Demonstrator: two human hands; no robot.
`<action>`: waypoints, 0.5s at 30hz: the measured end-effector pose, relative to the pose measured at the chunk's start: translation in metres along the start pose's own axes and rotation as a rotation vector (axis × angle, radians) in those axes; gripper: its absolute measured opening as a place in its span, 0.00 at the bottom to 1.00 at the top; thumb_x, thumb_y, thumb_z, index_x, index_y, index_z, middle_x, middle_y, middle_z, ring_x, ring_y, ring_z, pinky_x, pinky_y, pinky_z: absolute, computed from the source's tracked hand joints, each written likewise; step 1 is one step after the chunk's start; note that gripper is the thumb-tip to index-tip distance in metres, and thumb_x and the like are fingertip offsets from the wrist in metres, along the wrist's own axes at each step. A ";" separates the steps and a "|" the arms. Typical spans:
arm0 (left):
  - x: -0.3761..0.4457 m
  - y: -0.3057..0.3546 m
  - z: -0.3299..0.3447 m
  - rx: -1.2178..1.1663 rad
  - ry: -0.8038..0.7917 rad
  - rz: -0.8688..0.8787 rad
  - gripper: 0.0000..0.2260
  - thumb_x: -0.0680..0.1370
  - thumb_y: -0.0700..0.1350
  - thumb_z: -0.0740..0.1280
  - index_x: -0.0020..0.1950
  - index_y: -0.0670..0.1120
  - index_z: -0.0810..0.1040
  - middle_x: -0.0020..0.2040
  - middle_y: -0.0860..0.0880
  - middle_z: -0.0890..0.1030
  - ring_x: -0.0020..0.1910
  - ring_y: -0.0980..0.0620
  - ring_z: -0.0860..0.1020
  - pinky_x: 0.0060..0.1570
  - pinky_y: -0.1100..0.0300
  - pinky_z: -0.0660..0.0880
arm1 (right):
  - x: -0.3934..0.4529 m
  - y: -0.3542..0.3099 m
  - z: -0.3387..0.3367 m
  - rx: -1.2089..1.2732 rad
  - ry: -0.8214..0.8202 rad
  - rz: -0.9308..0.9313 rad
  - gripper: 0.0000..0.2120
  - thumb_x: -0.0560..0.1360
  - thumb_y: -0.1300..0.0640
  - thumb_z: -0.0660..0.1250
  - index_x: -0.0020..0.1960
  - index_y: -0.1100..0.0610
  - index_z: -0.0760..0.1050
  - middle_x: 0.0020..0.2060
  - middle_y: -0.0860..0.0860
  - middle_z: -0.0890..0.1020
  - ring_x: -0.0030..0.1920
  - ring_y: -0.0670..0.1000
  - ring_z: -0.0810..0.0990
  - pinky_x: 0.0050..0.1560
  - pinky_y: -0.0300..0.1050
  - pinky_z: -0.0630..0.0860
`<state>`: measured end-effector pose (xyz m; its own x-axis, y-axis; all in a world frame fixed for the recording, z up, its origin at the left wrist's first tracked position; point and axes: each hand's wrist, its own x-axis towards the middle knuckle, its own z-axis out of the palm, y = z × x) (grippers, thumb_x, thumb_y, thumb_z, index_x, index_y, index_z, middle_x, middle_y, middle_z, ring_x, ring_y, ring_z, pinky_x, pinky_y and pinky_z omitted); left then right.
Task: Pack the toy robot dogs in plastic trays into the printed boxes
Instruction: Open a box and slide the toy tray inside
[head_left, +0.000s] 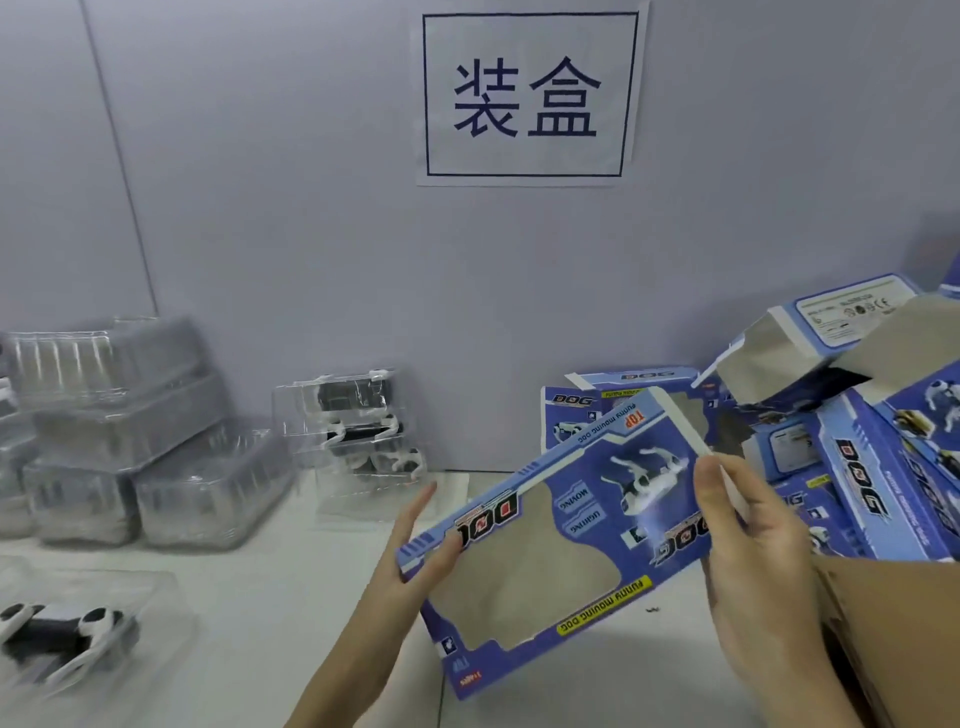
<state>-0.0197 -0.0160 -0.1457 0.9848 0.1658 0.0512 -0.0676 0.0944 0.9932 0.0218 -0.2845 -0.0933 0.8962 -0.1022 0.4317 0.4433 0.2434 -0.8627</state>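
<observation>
You hold 1 flat printed box (556, 540) tilted above the tabletop (291, 597), near its right edge. Your left hand (415, 545) grips the box's left end, thumb curled over the printed face. Your right hand (748, 535) pinches its right end flap. A toy dog in a tray (62, 631) lies at the tabletop's left edge; more printed boxes (857, 467) pile at the back right corner.

We see bare table (291, 597) between the stacked trays (130, 441) at left and piled boxes (857, 467) at right. A brown carton (898, 623) crowds the right edge.
</observation>
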 end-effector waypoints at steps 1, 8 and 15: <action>-0.001 -0.001 -0.002 -0.012 -0.067 -0.016 0.41 0.63 0.69 0.79 0.74 0.64 0.71 0.66 0.52 0.83 0.64 0.48 0.82 0.64 0.49 0.79 | 0.000 0.001 -0.001 0.067 0.011 0.056 0.20 0.74 0.38 0.68 0.57 0.51 0.80 0.52 0.54 0.88 0.47 0.53 0.89 0.34 0.46 0.85; 0.006 -0.003 -0.003 -0.256 0.191 0.030 0.25 0.74 0.57 0.74 0.69 0.50 0.80 0.61 0.46 0.86 0.60 0.42 0.85 0.62 0.42 0.80 | 0.006 0.026 -0.009 0.114 0.200 -0.028 0.18 0.84 0.47 0.65 0.72 0.47 0.70 0.58 0.56 0.85 0.59 0.54 0.85 0.55 0.47 0.85; 0.007 -0.011 -0.007 -0.603 0.143 -0.010 0.21 0.77 0.55 0.71 0.69 0.51 0.80 0.65 0.45 0.84 0.61 0.46 0.85 0.55 0.44 0.83 | -0.037 0.051 0.034 -0.340 0.009 0.227 0.06 0.84 0.54 0.64 0.58 0.49 0.78 0.48 0.52 0.85 0.41 0.46 0.84 0.45 0.50 0.81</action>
<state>-0.0131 -0.0091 -0.1570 0.9575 0.2880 -0.0135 -0.1782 0.6280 0.7575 0.0103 -0.2355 -0.1447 0.9714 -0.0915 0.2191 0.2130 -0.0723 -0.9744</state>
